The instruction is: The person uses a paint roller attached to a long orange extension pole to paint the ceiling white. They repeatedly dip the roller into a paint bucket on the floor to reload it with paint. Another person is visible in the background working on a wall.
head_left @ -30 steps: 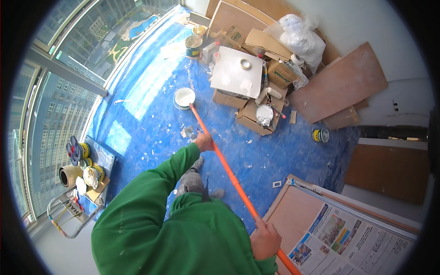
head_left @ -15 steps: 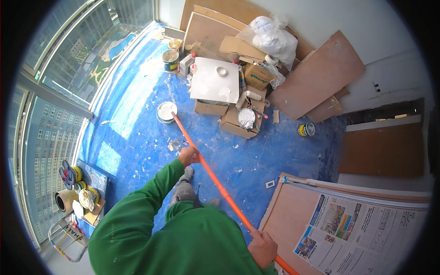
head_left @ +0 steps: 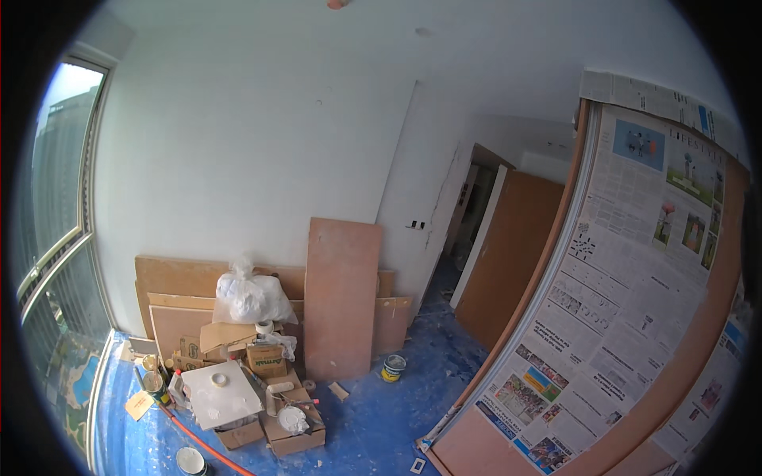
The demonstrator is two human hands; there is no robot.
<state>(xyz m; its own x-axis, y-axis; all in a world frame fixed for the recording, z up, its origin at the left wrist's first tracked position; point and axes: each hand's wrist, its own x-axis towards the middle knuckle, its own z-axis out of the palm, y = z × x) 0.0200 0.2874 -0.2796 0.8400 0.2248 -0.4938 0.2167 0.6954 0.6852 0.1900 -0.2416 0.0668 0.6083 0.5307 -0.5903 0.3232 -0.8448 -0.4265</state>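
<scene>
Pole [head_left: 202, 444] slants up-left from lower edge; fingers unseen, grip I cannot tell.

Straight ahead, a pale wall [head_left: 238, 174] with a jagged dark line [head_left: 441, 194] near small black cut-outs [head_left: 415, 226], beneath a whitish ceiling [head_left: 492, 55]. At the left, a tall window [head_left: 62, 174] with daylight coming in. Below, a blue-covered floor [head_left: 365, 428] with white flecks, brightest by the window. Toward the right, a brown door [head_left: 508, 254] beside a dim doorway [head_left: 468, 210], then a tall unit [head_left: 486, 444] with newspaper sheets [head_left: 635, 262] across its front.
</scene>
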